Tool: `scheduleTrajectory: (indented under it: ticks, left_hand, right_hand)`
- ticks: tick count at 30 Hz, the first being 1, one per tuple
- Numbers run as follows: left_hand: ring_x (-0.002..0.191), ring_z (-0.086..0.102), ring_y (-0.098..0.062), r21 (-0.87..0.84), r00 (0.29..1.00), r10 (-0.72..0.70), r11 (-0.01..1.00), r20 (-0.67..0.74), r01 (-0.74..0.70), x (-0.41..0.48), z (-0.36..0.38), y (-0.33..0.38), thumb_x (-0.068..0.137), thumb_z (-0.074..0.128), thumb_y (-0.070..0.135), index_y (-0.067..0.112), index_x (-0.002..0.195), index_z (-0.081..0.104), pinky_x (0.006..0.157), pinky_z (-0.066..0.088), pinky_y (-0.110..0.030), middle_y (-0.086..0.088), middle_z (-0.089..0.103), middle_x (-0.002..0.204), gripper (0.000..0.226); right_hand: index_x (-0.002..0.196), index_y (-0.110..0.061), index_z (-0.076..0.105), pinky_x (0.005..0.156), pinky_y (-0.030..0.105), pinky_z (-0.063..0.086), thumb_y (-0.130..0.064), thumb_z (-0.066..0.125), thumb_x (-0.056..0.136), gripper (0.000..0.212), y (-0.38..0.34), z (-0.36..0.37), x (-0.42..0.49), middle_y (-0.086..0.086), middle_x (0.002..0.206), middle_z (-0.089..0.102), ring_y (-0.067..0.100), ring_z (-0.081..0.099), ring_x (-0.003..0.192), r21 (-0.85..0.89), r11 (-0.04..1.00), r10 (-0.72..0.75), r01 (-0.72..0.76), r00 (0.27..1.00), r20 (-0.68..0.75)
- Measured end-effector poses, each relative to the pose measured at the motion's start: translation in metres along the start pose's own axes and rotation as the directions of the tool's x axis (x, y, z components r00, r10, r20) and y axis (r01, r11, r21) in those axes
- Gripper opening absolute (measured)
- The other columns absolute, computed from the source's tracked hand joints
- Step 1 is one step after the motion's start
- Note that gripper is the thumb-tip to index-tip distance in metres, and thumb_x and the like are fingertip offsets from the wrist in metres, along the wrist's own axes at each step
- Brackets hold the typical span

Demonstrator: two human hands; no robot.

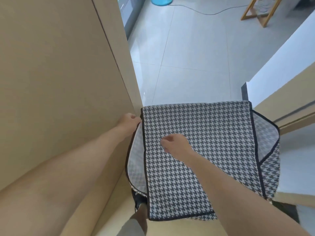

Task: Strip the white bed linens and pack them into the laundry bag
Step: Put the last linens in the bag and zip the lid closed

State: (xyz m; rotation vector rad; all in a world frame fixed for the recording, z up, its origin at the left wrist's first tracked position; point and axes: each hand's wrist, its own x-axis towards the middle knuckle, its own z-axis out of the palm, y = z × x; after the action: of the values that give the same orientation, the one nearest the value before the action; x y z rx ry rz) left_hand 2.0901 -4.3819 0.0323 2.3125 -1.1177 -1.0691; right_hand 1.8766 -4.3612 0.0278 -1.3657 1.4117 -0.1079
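Two hands work at the houndstooth laundry bag (201, 159), which sits low between the beige panel (59, 74) on the left and the white-topped bed (281, 65) on the right. The left hand (129, 120) pinches the bag's black-trimmed left edge. The right hand (176, 144) is curled over the top flap, and its grip can't be made out.

left hand (129, 120) fingertips behind bag (213, 142), fan (162, 0) cropped
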Motion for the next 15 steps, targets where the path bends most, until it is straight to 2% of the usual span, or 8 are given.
scheduleTrajectory:
  ticks: [1,3,5,7,10,12,14,15]
  left_hand:
    - [0.083,0.053,-0.020,-0.010,0.999,-0.027,1.000,0.020,0.028,0.015,-0.001,-0.002,0.094,0.055,0.034,0.026,0.085,0.058,0.066,0.036,-0.029,0.010,0.053,0.077,0.012]
    - [0.074,0.050,-0.022,-0.024,0.995,-0.077,0.997,0.064,0.078,0.042,-0.001,-0.005,0.094,0.053,0.033,0.022,0.082,0.057,0.061,0.035,-0.031,0.004,0.053,0.072,0.017]
    - [0.067,0.046,-0.022,-0.039,0.984,-0.129,0.990,0.120,0.134,0.066,0.002,-0.008,0.094,0.053,0.032,0.019,0.079,0.056,0.059,0.034,-0.031,-0.003,0.052,0.072,0.020]
    - [0.072,0.047,-0.023,-0.082,0.960,-0.181,0.976,0.215,0.203,0.089,0.009,-0.009,0.093,0.054,0.033,0.016,0.086,0.057,0.065,0.035,-0.032,-0.007,0.054,0.082,0.019]
    - [0.081,0.054,-0.026,-0.152,0.907,-0.227,0.943,0.355,0.296,0.114,0.021,-0.007,0.092,0.059,0.037,0.011,0.095,0.061,0.073,0.040,-0.035,-0.011,0.062,0.094,0.026]
    - [0.084,0.058,-0.029,-0.189,0.885,-0.235,0.924,0.402,0.331,0.122,0.029,-0.006,0.092,0.062,0.034,0.009,0.098,0.063,0.075,0.046,-0.036,-0.014,0.064,0.098,0.026]
    - [0.082,0.060,-0.030,-0.198,0.869,-0.234,0.917,0.436,0.346,0.123,0.036,-0.004,0.092,0.064,0.025,0.008,0.098,0.064,0.068,0.049,-0.033,-0.015,0.066,0.098,0.018]
    - [0.080,0.061,-0.030,-0.183,0.864,-0.220,0.925,0.453,0.332,0.124,0.040,-0.002,0.093,0.064,0.022,0.008,0.098,0.064,0.064,0.051,-0.032,-0.016,0.067,0.098,0.016]
  right_hand:
    - [0.114,-0.018,0.070,0.056,0.025,0.049,-0.028,0.060,0.097,0.022,-0.010,0.011,0.018,0.000,0.088,0.074,0.007,0.064,0.062,0.039,0.999,0.027,-0.027,0.999,-0.016]
    - [0.109,-0.016,0.072,0.066,0.033,0.053,-0.029,0.059,0.096,0.023,-0.028,0.032,0.051,0.005,0.093,0.075,0.019,0.070,0.080,0.120,0.990,0.081,-0.076,0.996,-0.038]
    - [0.112,-0.015,0.072,0.078,0.037,0.056,-0.030,0.058,0.096,0.026,-0.040,0.049,0.079,0.006,0.102,0.074,0.022,0.069,0.092,0.158,0.982,0.114,-0.105,0.992,-0.051]
    - [0.119,-0.016,0.071,0.087,0.037,0.056,-0.031,0.058,0.096,0.030,-0.046,0.061,0.103,0.003,0.107,0.072,0.018,0.067,0.096,0.196,0.974,0.125,-0.112,0.991,-0.054]
    - [0.118,-0.016,0.072,0.075,0.030,0.050,-0.031,0.057,0.097,0.030,-0.047,0.070,0.125,-0.001,0.096,0.070,0.015,0.064,0.087,0.210,0.968,0.152,-0.134,0.986,-0.070]
    - [0.111,-0.010,0.074,0.070,0.031,0.046,-0.030,0.057,0.097,0.029,-0.042,0.074,0.131,0.008,0.090,0.071,0.020,0.063,0.081,0.224,0.957,0.206,-0.184,0.975,-0.077]
    - [0.095,-0.002,0.073,0.068,0.036,0.047,-0.031,0.059,0.097,0.032,-0.036,0.077,0.132,0.015,0.081,0.069,0.026,0.061,0.073,0.298,0.927,0.259,-0.228,0.964,-0.068]
    - [0.086,-0.003,0.072,0.065,0.035,0.045,-0.033,0.061,0.096,0.033,-0.035,0.078,0.132,0.013,0.074,0.065,0.025,0.057,0.067,0.337,0.909,0.279,-0.244,0.958,-0.061]
